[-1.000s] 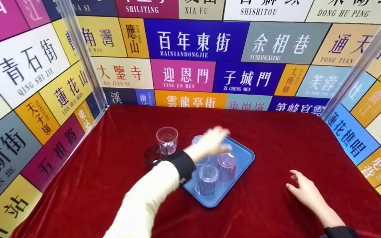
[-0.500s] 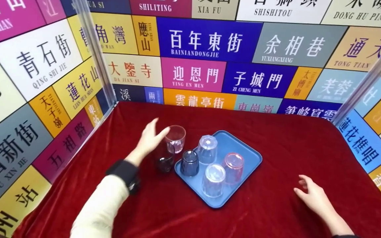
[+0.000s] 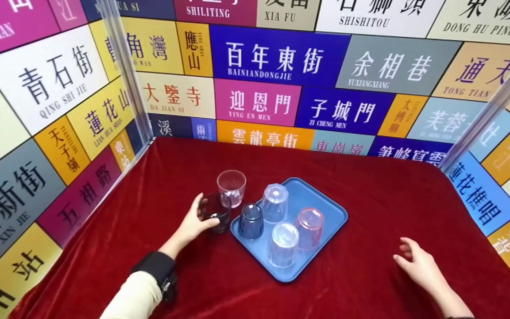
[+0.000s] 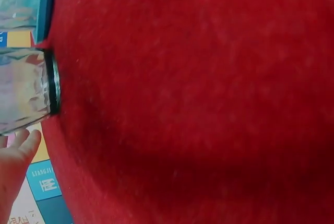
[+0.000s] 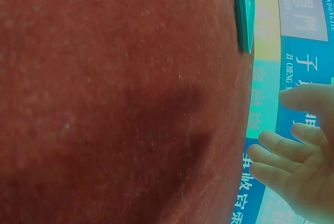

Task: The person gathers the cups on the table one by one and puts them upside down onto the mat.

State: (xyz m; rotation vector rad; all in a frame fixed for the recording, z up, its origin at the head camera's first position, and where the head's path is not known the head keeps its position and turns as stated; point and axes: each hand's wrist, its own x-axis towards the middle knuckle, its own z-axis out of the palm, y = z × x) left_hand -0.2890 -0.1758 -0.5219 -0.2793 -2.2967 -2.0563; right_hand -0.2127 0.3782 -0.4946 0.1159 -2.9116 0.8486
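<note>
Red velvety cloth [image 3: 383, 190] is spreading out before me, and on it my left hand [image 3: 191, 227] is curving round a dark glass [image 3: 220, 207], the thumb lying across its near side and the fingers reaching round its left. That glass is standing mouth up, just beside the left corner of a blue tray [image 3: 323, 199]. My wrist camera is catching only part of this hand, so I am not able to tell how firmly I am gripping. Just behind the dark glass, a clear tumbler [image 3: 231, 186] is standing mouth up. Upside down on the tray, a smoky blue glass [image 3: 251, 223] is resting at the left corner, a faceted clear glass [image 3: 275, 203] farther back, a pink-tinted glass [image 3: 311, 228] towards the right, and a frosty clear glass [image 3: 283, 246] nearest me. My right hand [image 3: 419, 266] is hovering over the cloth, well apart from the tray, its fingers bending loosely, the thumb spreading away from them, holding nothing. Colourful sign panels [image 3: 277, 55] are rising behind.
</note>
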